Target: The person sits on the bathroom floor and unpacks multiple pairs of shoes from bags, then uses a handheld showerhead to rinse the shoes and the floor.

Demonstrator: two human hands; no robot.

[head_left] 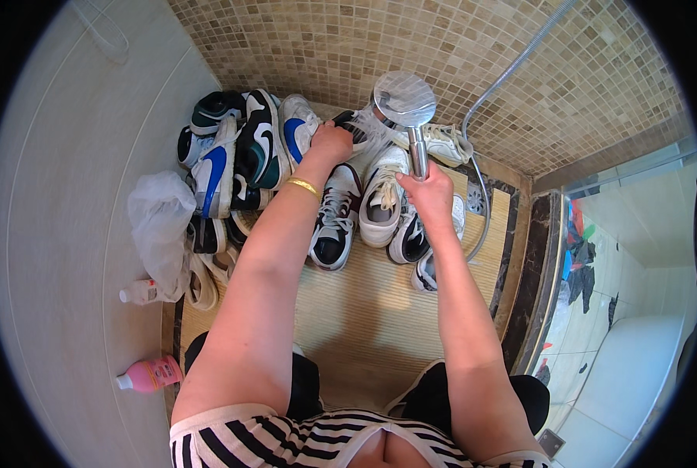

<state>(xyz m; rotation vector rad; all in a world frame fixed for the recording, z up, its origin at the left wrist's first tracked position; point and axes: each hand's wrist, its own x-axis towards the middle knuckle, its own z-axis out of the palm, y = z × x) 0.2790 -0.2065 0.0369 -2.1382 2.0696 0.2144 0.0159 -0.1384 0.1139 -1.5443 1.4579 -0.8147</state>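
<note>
My right hand (431, 193) is closed around the handle of a chrome shower head (405, 100), held over the back row of shoes. White water streams leave it toward my left hand (333, 143). The left fingers are wrapped round a dark-and-white shoe (344, 119), mostly hidden by the hand and spray. Below that hand stands a white sneaker with a black toe (336, 218). A cream sneaker with loose laces (384, 195) sits beside it, under the shower head. Another pale sneaker (447, 143) lies by the back wall.
Several sneakers with blue, black and green panels (217, 175) are piled at the left. Beside them hang a crumpled clear plastic bag (161, 204), a white bottle (139, 292) and a pink bottle (152, 374). The shower hose (512, 70) runs down the right. A raised dark sill (537, 273) borders the ribbed mat (348, 312).
</note>
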